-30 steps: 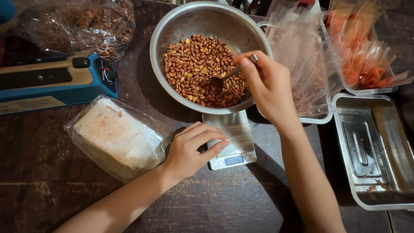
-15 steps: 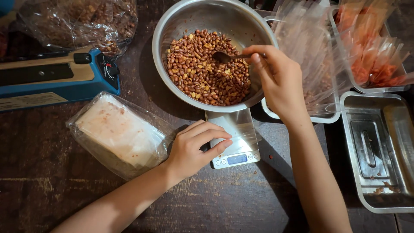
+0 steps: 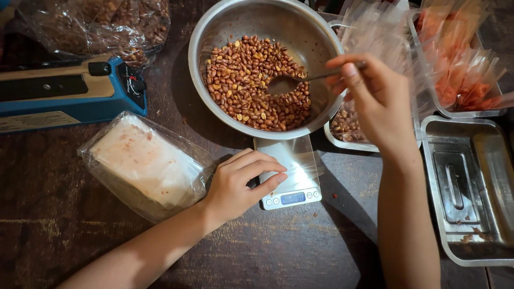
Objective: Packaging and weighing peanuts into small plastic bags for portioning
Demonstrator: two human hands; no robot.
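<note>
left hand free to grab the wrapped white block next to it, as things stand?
Probably yes. The left hand rests on the small scale holding nothing, and the wrapped white block lies right beside its wrist on the table with nothing between. The right hand is busy with the spoon.

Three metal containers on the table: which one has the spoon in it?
The round steel bowl of peanuts at top centre: the right hand holds the spoon in it. The rectangular steel tray at right and the small tin by the bowl have none.
</note>
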